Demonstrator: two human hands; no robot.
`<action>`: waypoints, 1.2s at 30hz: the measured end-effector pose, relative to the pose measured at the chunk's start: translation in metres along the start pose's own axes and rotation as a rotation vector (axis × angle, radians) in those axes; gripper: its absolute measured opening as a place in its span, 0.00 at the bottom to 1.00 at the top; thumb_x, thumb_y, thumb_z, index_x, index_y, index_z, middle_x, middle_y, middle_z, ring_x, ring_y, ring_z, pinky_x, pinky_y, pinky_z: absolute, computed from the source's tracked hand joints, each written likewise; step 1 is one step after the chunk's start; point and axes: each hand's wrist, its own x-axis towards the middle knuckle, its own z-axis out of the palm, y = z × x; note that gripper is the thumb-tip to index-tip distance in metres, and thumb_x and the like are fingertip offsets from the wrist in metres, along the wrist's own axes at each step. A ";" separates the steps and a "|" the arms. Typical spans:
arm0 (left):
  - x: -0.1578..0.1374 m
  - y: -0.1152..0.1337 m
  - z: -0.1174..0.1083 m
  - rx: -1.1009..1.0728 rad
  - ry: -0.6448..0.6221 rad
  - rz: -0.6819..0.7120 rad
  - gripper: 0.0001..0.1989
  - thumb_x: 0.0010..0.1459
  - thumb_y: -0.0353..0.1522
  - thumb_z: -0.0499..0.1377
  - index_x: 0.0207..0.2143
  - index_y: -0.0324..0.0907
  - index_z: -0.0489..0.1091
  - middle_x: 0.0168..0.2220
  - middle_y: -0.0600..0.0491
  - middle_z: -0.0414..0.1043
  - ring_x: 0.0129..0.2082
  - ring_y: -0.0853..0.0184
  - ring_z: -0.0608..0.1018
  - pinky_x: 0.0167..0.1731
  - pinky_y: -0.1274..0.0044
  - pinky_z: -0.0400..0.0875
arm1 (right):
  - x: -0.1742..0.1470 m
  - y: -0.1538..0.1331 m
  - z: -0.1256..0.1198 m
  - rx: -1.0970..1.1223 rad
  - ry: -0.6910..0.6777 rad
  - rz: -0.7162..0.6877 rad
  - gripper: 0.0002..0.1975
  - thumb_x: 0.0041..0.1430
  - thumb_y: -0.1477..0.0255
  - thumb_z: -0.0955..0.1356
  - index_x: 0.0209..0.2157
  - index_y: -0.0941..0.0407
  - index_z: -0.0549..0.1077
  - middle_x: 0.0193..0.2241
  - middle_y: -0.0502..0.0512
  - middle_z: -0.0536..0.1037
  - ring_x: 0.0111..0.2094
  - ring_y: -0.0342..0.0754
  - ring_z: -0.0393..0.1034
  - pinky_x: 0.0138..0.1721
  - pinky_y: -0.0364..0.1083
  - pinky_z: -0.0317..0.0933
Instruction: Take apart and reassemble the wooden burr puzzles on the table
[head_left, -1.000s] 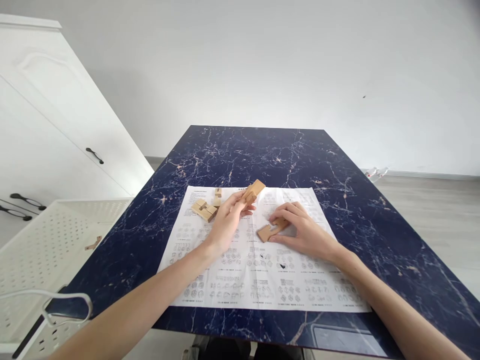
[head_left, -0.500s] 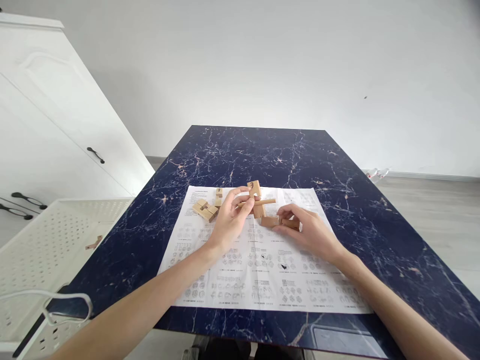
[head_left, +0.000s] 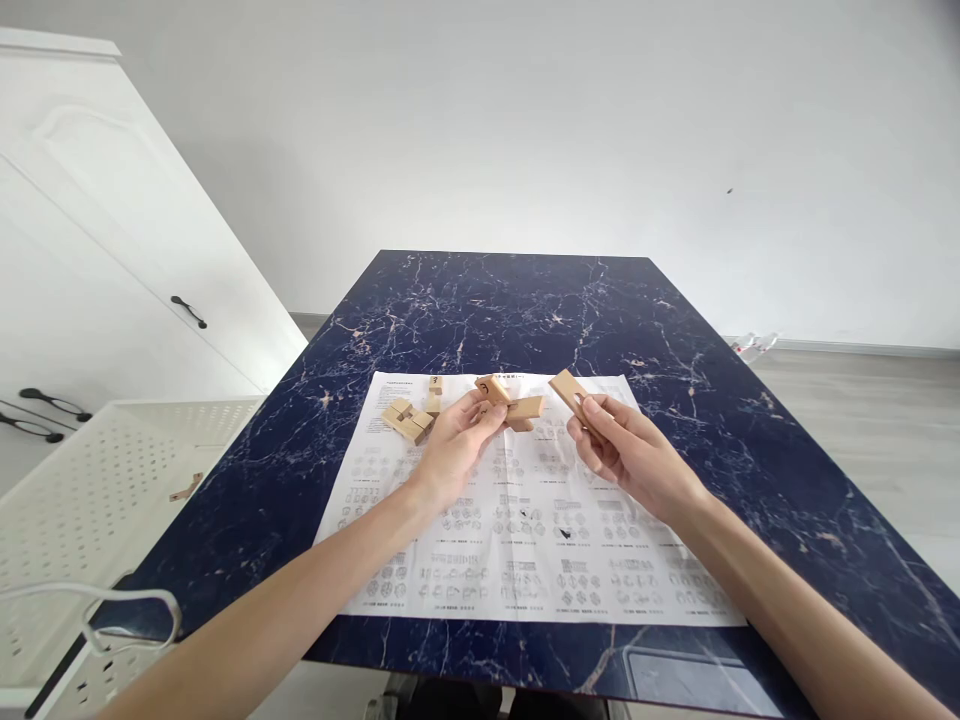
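My left hand [head_left: 459,440] grips a small cross-shaped assembly of wooden puzzle pieces [head_left: 527,407]; a dark number is marked on its upper end. To the right, my right hand [head_left: 626,445] pinches a flat wooden puzzle piece [head_left: 570,388] with a notch in its edge, tilted and raised above the paper. The two held things are apart. Left of my left hand, several more wooden pieces [head_left: 406,420] lie together on the printed instruction sheet [head_left: 480,520]. Behind them is a numbered wooden block [head_left: 435,384].
The sheet lies on a dark blue marbled table [head_left: 495,310]. At the left stand a white perforated basket [head_left: 112,470] with a wooden piece [head_left: 186,487] inside and a white cabinet [head_left: 112,220]. A flat translucent item [head_left: 690,680] is at the table's front edge.
My right hand has lifted the notched piece off the sheet and turned it upright at a slant. My left hand has tilted the assembly, so its numbered end leans left.
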 end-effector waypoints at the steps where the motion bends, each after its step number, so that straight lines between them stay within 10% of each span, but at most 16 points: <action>1: 0.000 0.000 0.000 -0.015 -0.007 -0.020 0.12 0.63 0.34 0.70 0.48 0.41 0.79 0.52 0.47 0.80 0.58 0.54 0.79 0.65 0.62 0.65 | -0.001 0.000 0.002 0.039 -0.010 0.004 0.20 0.70 0.50 0.70 0.38 0.53 0.68 0.26 0.45 0.68 0.20 0.39 0.51 0.20 0.43 0.48; 18: -0.004 -0.005 0.005 -0.035 -0.087 0.028 0.13 0.63 0.40 0.71 0.43 0.43 0.75 0.47 0.50 0.76 0.54 0.59 0.77 0.62 0.63 0.64 | -0.009 0.013 0.025 0.381 -0.379 0.041 0.11 0.76 0.64 0.68 0.51 0.54 0.77 0.47 0.59 0.80 0.29 0.41 0.70 0.28 0.42 0.63; 36: -0.011 -0.008 0.013 0.014 -0.100 0.017 0.15 0.62 0.42 0.71 0.45 0.44 0.75 0.53 0.49 0.73 0.55 0.57 0.75 0.59 0.65 0.68 | -0.012 0.015 0.033 0.538 -0.587 0.291 0.20 0.71 0.52 0.70 0.36 0.57 0.76 0.24 0.52 0.78 0.19 0.40 0.64 0.22 0.41 0.57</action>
